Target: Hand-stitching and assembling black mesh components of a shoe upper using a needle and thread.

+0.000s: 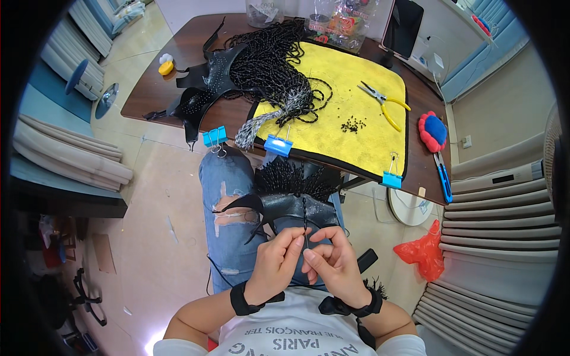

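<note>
Across my lap lies a black, leathery piece with pointed flaps [285, 207] and a fringe of dark strands along its far edge. A thin black braided cord [305, 215] runs from it toward me. My left hand [274, 262] is closed, pinching the cord's near end between thumb and forefinger. Just beside it, my right hand [336, 266] has its fingers curled, thumb and forefinger meeting close to the cord's end. A fine line, perhaps thread or a needle, shows between the two hands. It is too thin to name, and what the right fingers grip is unclear.
A yellow mat [356, 101] carries yellow-handled pliers [383, 104] and small dark beads [353, 124]. Blue binder clips [278, 145] grip the table edge. A bundle of braided cords [267, 59], a perforated black piece [208, 83], a pincushion [433, 132] and a blue cutter [442, 178] lie around.
</note>
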The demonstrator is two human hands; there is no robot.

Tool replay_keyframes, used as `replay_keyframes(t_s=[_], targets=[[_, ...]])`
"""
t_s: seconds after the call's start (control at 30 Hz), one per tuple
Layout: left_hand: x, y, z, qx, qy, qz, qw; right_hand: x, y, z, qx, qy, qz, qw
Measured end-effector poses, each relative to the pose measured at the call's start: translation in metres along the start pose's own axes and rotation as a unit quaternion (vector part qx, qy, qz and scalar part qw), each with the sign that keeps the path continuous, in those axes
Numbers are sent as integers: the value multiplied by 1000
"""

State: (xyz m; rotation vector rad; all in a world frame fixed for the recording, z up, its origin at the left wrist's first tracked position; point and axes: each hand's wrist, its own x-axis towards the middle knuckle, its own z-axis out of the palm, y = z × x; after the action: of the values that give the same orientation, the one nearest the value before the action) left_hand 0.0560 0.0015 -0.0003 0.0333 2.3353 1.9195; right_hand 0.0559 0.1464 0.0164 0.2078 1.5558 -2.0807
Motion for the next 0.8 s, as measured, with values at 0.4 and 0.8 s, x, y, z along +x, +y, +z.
replay_keyframes(t_s=[0.4, 0.8], targets=[[0, -1, 1, -4, 0, -2, 1000, -2, 1, 3, 3, 3, -5, 1000], [-1, -1, 2, 0, 5, 9, 1000, 4, 3, 5, -15, 18, -33, 999]])
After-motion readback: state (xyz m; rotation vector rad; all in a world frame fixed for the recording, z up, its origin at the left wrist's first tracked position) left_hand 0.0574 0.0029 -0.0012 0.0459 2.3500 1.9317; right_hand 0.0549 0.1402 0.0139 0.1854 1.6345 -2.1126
